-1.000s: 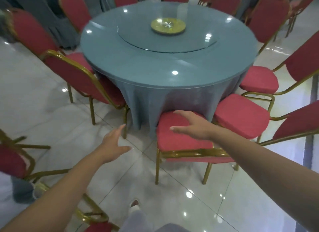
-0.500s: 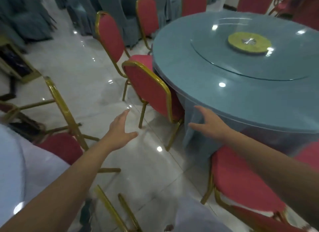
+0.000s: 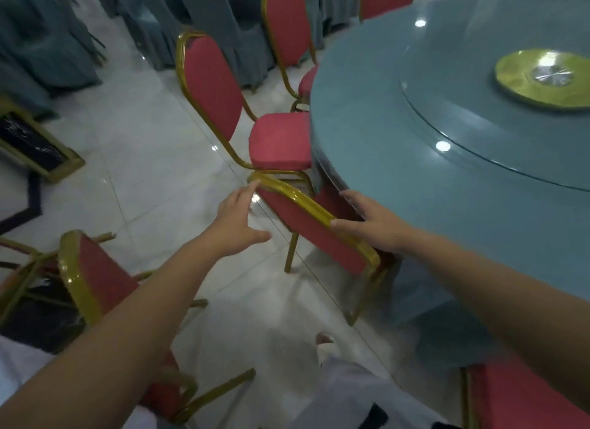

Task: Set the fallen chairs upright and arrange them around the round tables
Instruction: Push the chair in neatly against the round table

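A round table (image 3: 415,179) under a blue-grey cloth fills the right side, with a glass turntable and a gold disc (image 3: 542,77) on it. A red chair with a gold frame (image 3: 306,224) stands upright against the table's near-left edge. My right hand (image 3: 373,224) rests on the top rail of its backrest, fingers spread over it. My left hand (image 3: 239,221) is open, fingertips at the rail's left end. A fallen red chair (image 3: 95,281) lies on the floor at the lower left, under my left forearm.
Two more upright red chairs (image 3: 223,109) (image 3: 287,29) stand along the table's left side, and another seat (image 3: 523,396) shows at the bottom right. Draped blue-grey tables (image 3: 48,38) fill the top left. A gold-framed dark panel (image 3: 32,141) lies on the white tiled floor.
My view has swung left from the chair straight ahead to the chair at the table's left. Both hands have moved forward onto this chair's backrest rail.
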`<state>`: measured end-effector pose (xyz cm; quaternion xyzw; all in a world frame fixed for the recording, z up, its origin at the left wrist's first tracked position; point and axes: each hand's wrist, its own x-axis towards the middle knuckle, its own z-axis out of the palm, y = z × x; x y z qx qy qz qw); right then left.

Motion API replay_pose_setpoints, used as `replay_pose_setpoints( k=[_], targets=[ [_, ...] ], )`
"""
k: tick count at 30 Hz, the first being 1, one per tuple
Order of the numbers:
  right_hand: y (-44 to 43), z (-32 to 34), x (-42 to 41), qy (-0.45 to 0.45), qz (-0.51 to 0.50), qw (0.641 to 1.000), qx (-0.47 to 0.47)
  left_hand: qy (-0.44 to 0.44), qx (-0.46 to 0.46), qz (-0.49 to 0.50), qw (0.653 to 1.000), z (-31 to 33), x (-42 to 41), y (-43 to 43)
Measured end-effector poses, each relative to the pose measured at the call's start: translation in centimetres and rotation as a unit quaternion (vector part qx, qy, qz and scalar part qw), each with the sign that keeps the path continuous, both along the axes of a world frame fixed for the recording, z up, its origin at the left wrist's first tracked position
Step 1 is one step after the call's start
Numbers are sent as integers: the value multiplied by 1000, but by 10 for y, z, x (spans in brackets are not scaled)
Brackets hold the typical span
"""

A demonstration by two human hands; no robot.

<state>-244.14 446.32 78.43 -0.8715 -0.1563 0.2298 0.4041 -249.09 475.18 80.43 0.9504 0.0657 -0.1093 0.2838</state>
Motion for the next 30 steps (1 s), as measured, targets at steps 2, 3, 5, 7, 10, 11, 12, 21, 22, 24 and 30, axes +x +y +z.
replay_pose_setpoints(
  k=[2,3,5,7,10,11,12,21,22,24,30],
  targets=[
    [14,-2,25,36,3,999,5,19,22,-19,999,6,40,16],
    [20,-3,37,52,8,999,0,34,29,-33,998,7,58,25],
    [32,-4,58,78,16,997,-16,72,47,-82,993,9,89,39],
    [39,-6,75,91,-3,996,-24,110,78,-152,979,7,122,52],
    [41,-12,91,110,-59,992,-17,170,135,-266,939,-1,173,68],
    [41,-15,94,122,-76,989,-19,189,157,-306,920,-6,190,72],
    [40,-18,96,135,-89,987,-25,204,182,-349,896,-12,207,77],
    [82,-4,46,206,-316,925,-47,229,163,-683,674,-71,302,86],
    [96,3,36,209,-343,914,-50,225,146,-701,661,-72,300,86],
    [122,11,20,194,-390,895,-100,202,111,-726,648,-74,293,87],
    [177,17,6,138,-555,798,-188,172,73,-764,618,-83,295,87]
  ],
)
